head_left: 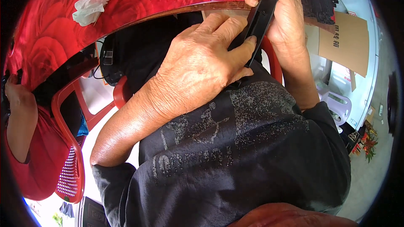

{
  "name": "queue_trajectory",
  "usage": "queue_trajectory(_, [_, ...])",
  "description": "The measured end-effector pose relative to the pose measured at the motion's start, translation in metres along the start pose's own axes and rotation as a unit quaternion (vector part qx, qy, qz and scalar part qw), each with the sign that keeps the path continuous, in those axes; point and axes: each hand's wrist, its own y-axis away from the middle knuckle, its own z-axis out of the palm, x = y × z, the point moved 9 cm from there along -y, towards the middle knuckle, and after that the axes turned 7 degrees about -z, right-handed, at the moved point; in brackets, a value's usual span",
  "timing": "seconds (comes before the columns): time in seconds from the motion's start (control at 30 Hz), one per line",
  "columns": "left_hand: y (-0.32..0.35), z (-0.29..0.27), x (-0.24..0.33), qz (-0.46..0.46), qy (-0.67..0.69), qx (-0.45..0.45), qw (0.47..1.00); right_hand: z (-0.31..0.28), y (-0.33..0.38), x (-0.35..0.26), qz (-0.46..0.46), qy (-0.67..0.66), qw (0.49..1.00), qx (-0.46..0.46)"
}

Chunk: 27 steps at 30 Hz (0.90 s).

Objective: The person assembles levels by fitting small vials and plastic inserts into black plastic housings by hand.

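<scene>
Red rose tablecloth [50, 38] behind; two hands, left hand [198, 65] and right hand [286, 17], grip one black strip [260, 19].

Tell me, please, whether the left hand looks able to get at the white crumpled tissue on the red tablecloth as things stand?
Probably yes, though not at once: the left hand is gripping the black strip together with the right hand. Nothing lies between it and the tissue on the tablecloth.

The black strip [260, 19] at twelve o'clock looks like matt plastic. The red rose-printed tablecloth [50, 29] at ten o'clock is glossy and smooth. The brown box [349, 42] at two o'clock is dull cardboard.
</scene>
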Motion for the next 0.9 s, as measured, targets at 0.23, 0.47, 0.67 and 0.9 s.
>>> queue_trajectory(0.23, [0.004, 0.004, 0.001, -0.014, 0.001, -0.02, 1.0, -0.003, 0.002, 0.003, 0.006, -0.013, 1.0, 0.003])
queue_trajectory(0.47, [0.003, 0.004, 0.005, -0.012, 0.03, -0.017, 0.999, 0.001, 0.005, -0.018, -0.033, -0.012, 0.999, -0.003])
queue_trajectory(0.67, [0.0, 0.002, 0.004, -0.015, 0.083, -0.003, 0.996, 0.004, 0.004, -0.041, -0.095, -0.005, 0.995, -0.015])
queue_trajectory(0.9, [-0.005, -0.004, -0.019, -0.171, 0.194, 0.032, 0.965, -0.008, 0.0, -0.055, -0.143, -0.021, 0.987, 0.064])
